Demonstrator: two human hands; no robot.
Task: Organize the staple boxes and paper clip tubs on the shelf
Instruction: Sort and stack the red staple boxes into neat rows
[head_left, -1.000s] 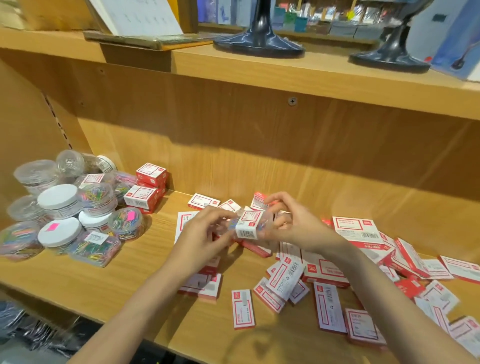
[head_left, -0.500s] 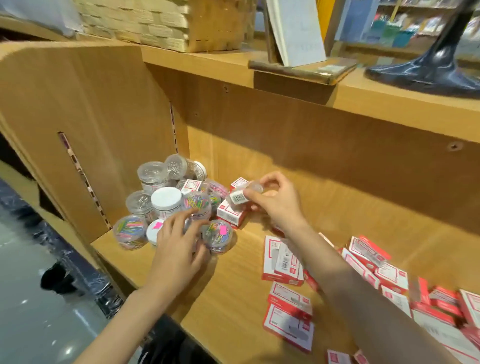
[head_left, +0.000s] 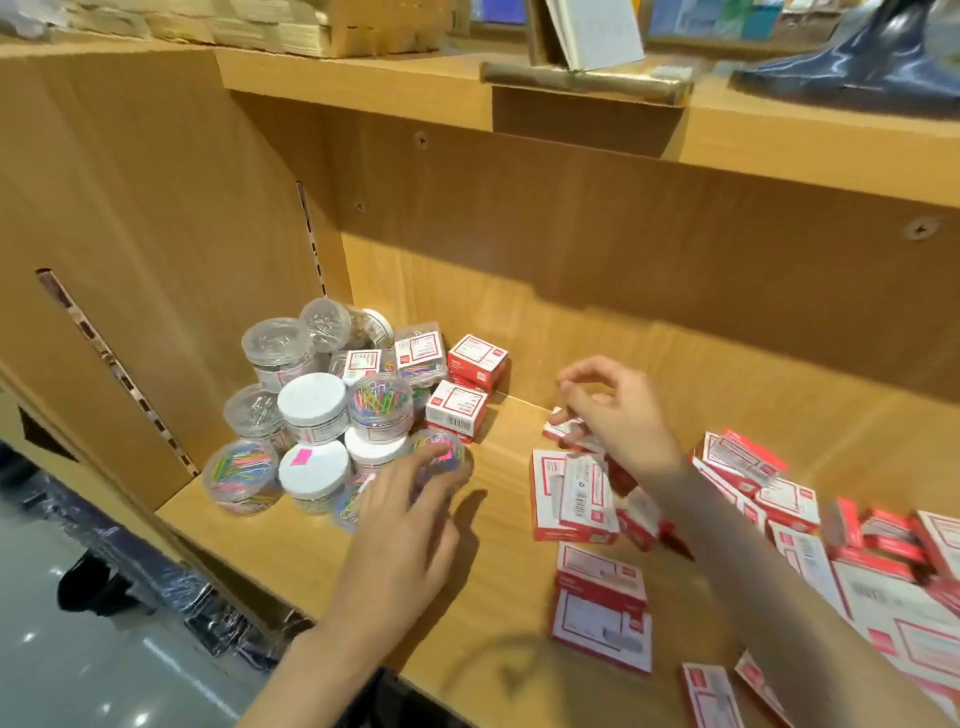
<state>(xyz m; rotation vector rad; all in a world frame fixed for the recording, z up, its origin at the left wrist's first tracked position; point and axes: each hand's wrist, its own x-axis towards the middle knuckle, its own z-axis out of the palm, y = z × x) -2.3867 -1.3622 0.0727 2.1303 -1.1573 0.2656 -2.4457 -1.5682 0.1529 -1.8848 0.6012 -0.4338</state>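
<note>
Wood-grain board forms the shelf (head_left: 498, 587), its back wall and the upright side panel (head_left: 156, 249) at the left. Clear paper clip tubs (head_left: 311, 415) are heaped in the left rear corner, some with white lids, some showing coloured clips, two of the hindmost tipped on their sides. Two small stacks of red and white staple boxes (head_left: 465, 384) stand just beside the heap, against the back wall. More staple boxes lie scattered (head_left: 779, 499) flat and overlapping across the right half of the shelf, reaching to the picture's right edge, where they are cut off.

The left hand (head_left: 410, 525) lies with fingers spread and fairly straight over the front tub of coloured clips (head_left: 441, 457), its grip released; whether the fingertips press the tub or only hover is blurred. The right hand (head_left: 608, 410) is over the boxes in the middle of the shelf, fingers curled; motion blur hides whether they pinch anything, so I cannot tell its grip.

On the shelf above, a dark rounded base (head_left: 852, 67), an upright card (head_left: 592, 31) and a woven basket (head_left: 311, 26) are cropped by the top edge.
</note>
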